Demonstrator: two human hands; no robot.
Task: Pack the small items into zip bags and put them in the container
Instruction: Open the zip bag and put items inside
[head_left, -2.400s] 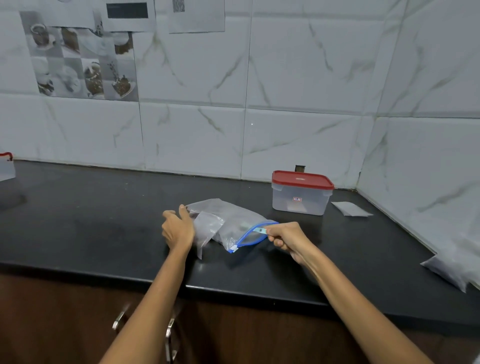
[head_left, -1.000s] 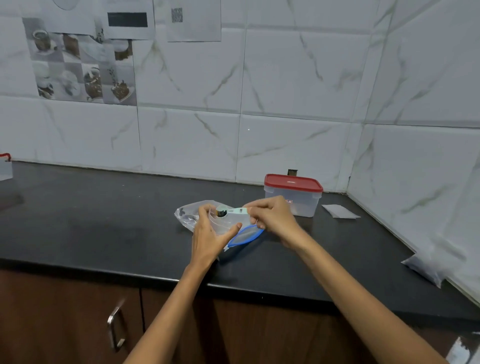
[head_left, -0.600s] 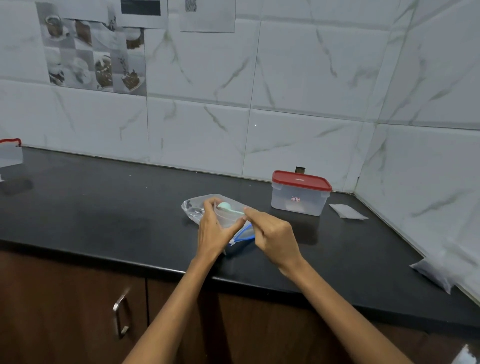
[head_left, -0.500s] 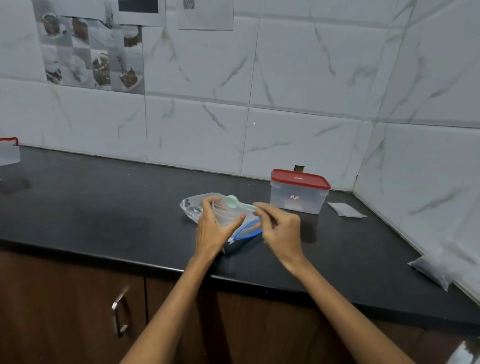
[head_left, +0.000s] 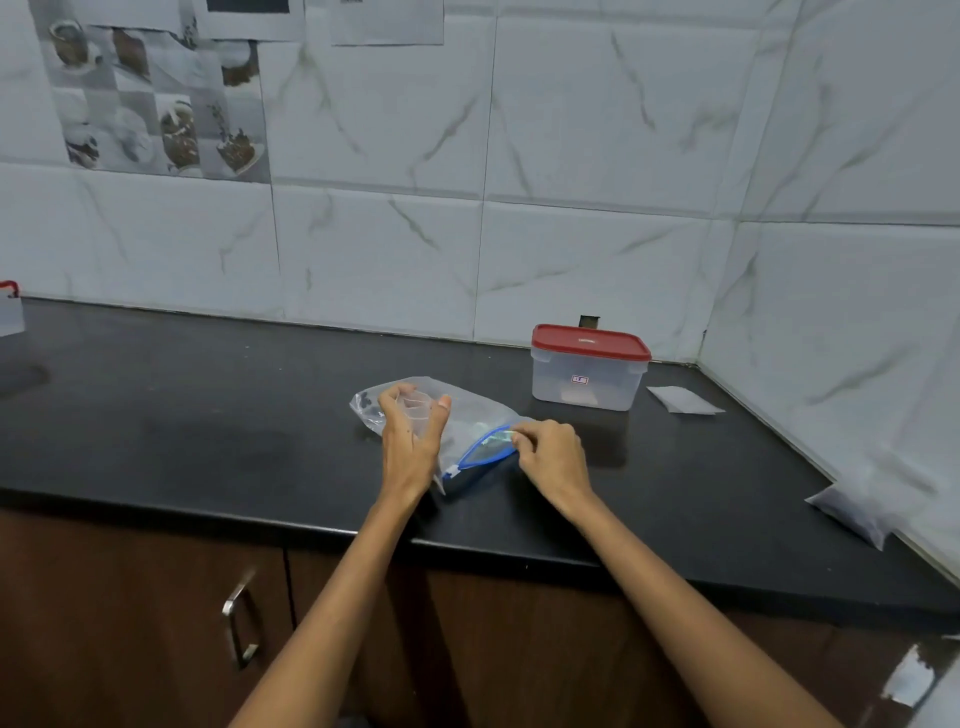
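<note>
Holding the zip bag (head_left: 457, 423) flat on the table (head_left: 182, 415), my left hand (head_left: 410, 441) curls on its far end so it cannot slide, while my right hand (head_left: 550, 457) pinches its blue mouth (head_left: 485, 452) to keep it open. The container (head_left: 589, 371) sits near, behind my right hand, with its red lid (head_left: 589, 343) on, so the lid is in the way. A flat packet (head_left: 683, 400) lies just beside it and a white bag (head_left: 852, 512) lies far right.
</note>
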